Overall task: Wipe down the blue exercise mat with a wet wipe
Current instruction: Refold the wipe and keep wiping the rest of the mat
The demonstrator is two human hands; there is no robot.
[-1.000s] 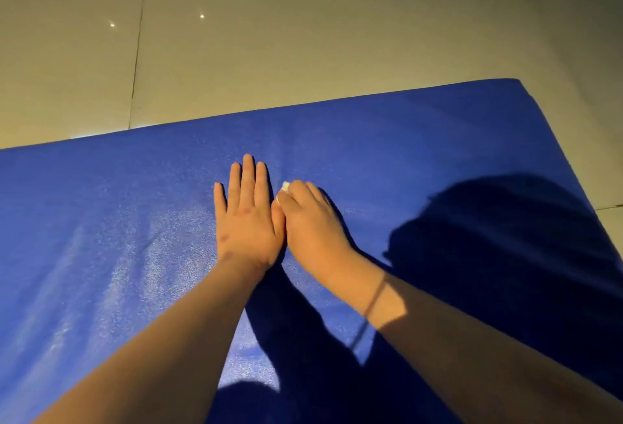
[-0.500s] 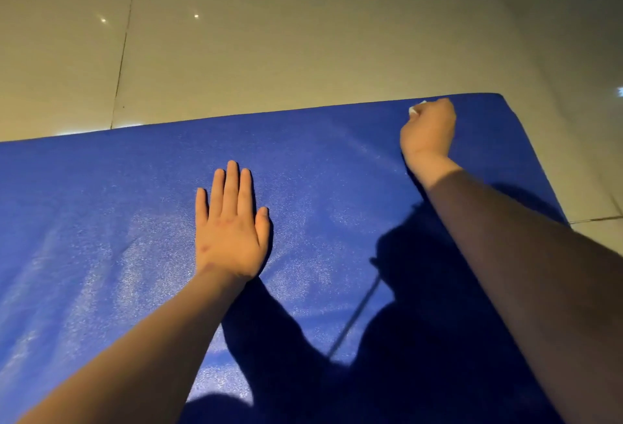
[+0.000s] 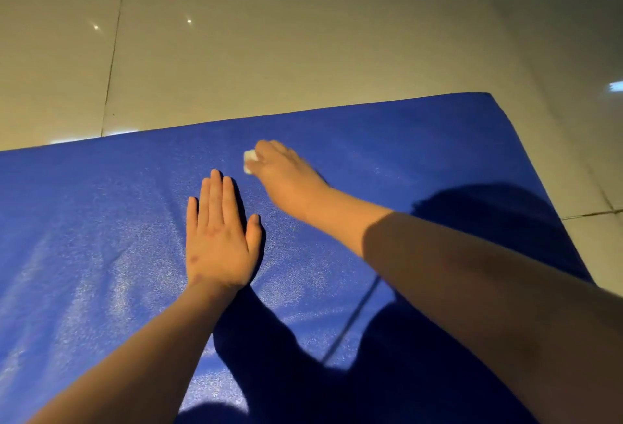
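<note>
We could see only a small white corner of the wet wipe (image 3: 248, 161); the rest was hidden under the fingers of the right hand (image 3: 286, 176), so we could not tell its full shape or how it was folded. This hand was blurred, with its fingers curled down around the wipe and pressing it on the blue exercise mat (image 3: 387, 147), not far from the mat's far edge. The left hand (image 3: 217, 238) lay flat on the mat, palm down, the four fingers straight and pressed together and the thumb a little apart; it was just beside the right hand, nearer to us, and they did not touch.

The mat was cut off at the left and at the bottom of the view, so only its far edge and its rounded far right corner were visible. A large dark shadow (image 3: 421, 356) covered the lower right part, and we could make out no surface detail there. Where light fell, the mat looked like foam with a fine grainy texture, with a soft shine and some shallow wrinkles on the left. Around it, the floor (image 3: 303, 36) was of smooth, glossy, pale tiles with thin dark joints and small bright reflections.
</note>
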